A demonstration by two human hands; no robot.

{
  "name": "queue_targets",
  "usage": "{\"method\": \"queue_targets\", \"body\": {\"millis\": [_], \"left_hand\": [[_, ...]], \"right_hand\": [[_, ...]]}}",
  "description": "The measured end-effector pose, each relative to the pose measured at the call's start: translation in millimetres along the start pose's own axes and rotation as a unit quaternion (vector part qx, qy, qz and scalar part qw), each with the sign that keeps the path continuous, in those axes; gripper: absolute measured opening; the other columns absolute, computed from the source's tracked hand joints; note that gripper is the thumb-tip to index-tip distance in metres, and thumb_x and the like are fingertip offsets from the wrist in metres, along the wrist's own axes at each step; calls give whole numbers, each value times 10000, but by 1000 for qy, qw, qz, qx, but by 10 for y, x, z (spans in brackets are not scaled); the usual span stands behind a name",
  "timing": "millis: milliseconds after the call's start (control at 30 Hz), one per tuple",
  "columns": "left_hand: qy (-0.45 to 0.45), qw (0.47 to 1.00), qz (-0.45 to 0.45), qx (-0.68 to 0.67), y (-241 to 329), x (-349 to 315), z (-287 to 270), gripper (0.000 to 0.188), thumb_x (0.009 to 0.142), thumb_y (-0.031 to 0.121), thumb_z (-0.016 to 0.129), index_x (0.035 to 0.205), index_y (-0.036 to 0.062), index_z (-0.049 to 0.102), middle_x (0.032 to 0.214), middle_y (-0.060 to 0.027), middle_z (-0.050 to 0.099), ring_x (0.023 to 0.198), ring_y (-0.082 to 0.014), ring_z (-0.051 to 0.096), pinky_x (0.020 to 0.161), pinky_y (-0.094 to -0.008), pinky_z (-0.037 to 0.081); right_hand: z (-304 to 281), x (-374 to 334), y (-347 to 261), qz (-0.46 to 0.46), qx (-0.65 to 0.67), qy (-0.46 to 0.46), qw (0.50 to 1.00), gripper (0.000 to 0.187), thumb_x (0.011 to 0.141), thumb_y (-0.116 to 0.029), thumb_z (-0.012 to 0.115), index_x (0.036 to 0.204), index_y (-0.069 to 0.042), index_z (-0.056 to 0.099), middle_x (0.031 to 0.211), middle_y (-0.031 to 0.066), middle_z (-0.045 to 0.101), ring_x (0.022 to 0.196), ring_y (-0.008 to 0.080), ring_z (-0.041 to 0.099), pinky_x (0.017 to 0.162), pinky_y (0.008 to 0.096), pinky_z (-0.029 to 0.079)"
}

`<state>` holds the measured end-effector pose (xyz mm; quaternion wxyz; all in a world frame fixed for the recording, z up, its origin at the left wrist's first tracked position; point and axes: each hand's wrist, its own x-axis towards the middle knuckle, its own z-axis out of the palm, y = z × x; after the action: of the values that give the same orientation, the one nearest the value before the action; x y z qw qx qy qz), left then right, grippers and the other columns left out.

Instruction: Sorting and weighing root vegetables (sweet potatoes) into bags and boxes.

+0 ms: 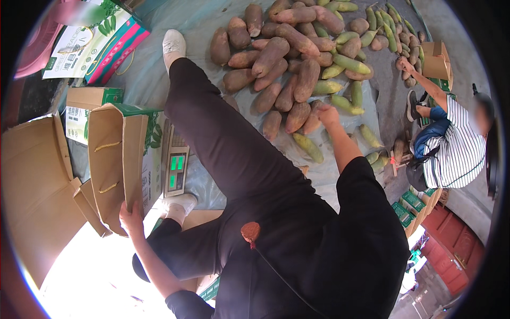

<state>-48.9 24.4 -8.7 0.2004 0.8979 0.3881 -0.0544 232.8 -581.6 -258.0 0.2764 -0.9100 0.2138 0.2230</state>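
My left hand (132,219) grips the lower rim of an upright, open cardboard carton (109,159) with yellow cord handles and green printed sides. Fingers are curled over the board. My right hand (328,115) reaches to the near edge of a vegetable pile, its fingers closed at the end of a reddish-brown radish (312,118); the palm side is hidden. Around it lie more thick reddish-brown radishes (306,80) and slimmer green radishes (307,147). Beside the carton stands a scale (176,165) with lit green displays.
At left is a large brown carton (34,196); a printed white, green and pink box (95,48) lies beyond. Clear plastic sheeting (212,178) covers the floor. On the right, a person in a striped shirt (451,143) sits near more cartons (436,61) and reaches toward radishes.
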Motion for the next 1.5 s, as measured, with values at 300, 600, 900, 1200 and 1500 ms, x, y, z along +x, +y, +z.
{"method": "queue_targets", "body": {"millis": [300,600,900,1200,1500], "left_hand": [[-26,999,-14,-30,68,34,-20,267,828,102,569,1063,-19,607,904,-165,664,833,-250,636,775,-356,468],[-25,999,-23,-40,56,59,7,282,804,110,573,1050,-22,607,875,-154,664,820,-240,634,776,-345,468],[4,998,-42,-36,51,0,-8,247,782,94,590,1009,7,636,808,-148,668,730,-232,648,689,-335,486],[10,999,-16,-44,-66,-49,-47,241,773,128,632,991,27,646,824,-178,654,761,-312,641,698,-372,486],[14,998,31,53,-123,-76,-59,269,763,152,645,987,4,635,882,-226,629,851,-389,604,734,-429,475]], "right_hand": [[-10,137,-634,17,199,74,977,633,723,-315,734,1187,56,515,1136,212,589,1044,282,579,886,350,447],[105,380,-751,101,324,-3,941,850,660,-310,795,1336,-41,355,1243,133,492,1121,268,477,859,421,409],[-10,352,-917,226,461,-136,847,445,680,-262,793,1038,-134,562,966,9,584,814,170,534,698,333,397],[-743,-614,-2846,-228,315,-210,897,618,708,-210,738,1257,-58,496,1129,29,572,975,153,550,782,246,430],[-280,-2257,-4972,-678,108,-295,664,590,666,-119,719,1206,17,523,1061,105,621,968,163,593,830,316,488]]}}
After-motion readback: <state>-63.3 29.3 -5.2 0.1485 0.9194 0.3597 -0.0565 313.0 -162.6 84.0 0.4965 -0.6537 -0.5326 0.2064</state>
